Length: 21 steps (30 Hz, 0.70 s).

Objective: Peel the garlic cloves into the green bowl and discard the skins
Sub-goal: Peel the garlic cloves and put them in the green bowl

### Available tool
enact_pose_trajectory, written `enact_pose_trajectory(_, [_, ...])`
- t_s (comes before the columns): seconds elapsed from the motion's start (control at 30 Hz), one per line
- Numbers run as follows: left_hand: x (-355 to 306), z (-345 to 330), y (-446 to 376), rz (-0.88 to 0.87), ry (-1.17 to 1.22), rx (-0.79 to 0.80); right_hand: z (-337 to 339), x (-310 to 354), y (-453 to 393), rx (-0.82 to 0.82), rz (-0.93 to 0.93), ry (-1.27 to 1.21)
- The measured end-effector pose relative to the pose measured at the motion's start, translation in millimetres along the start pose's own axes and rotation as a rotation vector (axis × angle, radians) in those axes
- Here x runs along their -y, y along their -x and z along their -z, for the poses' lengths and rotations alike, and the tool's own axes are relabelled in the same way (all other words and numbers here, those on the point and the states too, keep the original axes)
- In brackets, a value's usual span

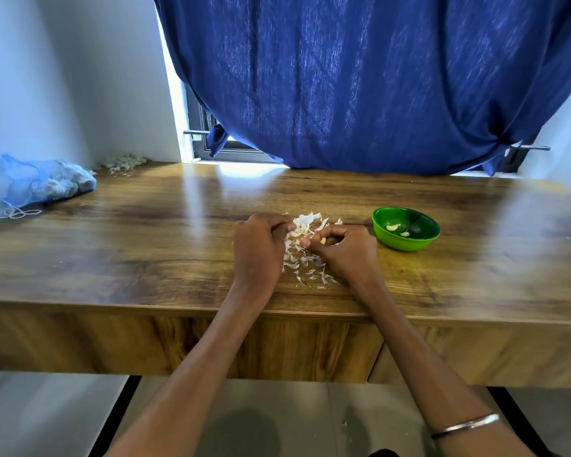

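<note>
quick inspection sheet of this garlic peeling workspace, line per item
surface: wooden table, glossy
job's things: green bowl holding peeled cloves; garlic skins scattered between the hands
clutter: blue mesh bag far left; second skin pile in back corner
grippers: left hand curled at the skins; right hand pinches a garlic clove
cables: nothing seen
surroundings: blue curtain over window, white wall
</note>
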State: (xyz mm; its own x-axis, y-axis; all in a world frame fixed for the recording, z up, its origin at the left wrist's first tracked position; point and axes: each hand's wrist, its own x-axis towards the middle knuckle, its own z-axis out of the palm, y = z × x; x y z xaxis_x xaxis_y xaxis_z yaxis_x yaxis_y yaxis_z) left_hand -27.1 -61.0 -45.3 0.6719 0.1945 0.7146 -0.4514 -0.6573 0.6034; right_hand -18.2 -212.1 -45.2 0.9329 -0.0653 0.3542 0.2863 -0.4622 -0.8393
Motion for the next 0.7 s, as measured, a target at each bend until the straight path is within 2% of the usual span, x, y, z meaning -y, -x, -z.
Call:
enact_pose_trajectory(0.23, [-2.1, -1.3, 1.6, -0.047, -0.010, 0.078, 0.1, -4.1, -2.2, 0.056, -0.004, -0.112])
enact_pose_trajectory(0.37, [3.2, -1.8, 1.7, -0.025, -0.041, 0.094, 0.2, -0.9, -2.7, 0.109, -0.094, -0.244])
enact_pose_trajectory(0.47, [-1.8, -1.2, 2.5, -0.053, -0.009, 0.073, 0.4, 1.9, -4.0, 0.083, -0.147, -0.297])
enact_pose_trajectory(0.57, [-5.3, -1.0, 3.2, -0.066, -0.011, 0.074, -0.4, 0.2, -6.2, 0.049, -0.128, -0.209])
enact_pose_trajectory(0.7, [-0.8, -1.2, 2.4, -0.061, -0.051, 0.135, -0.9, -3.9, -8.5, 0.025, -0.009, -0.013])
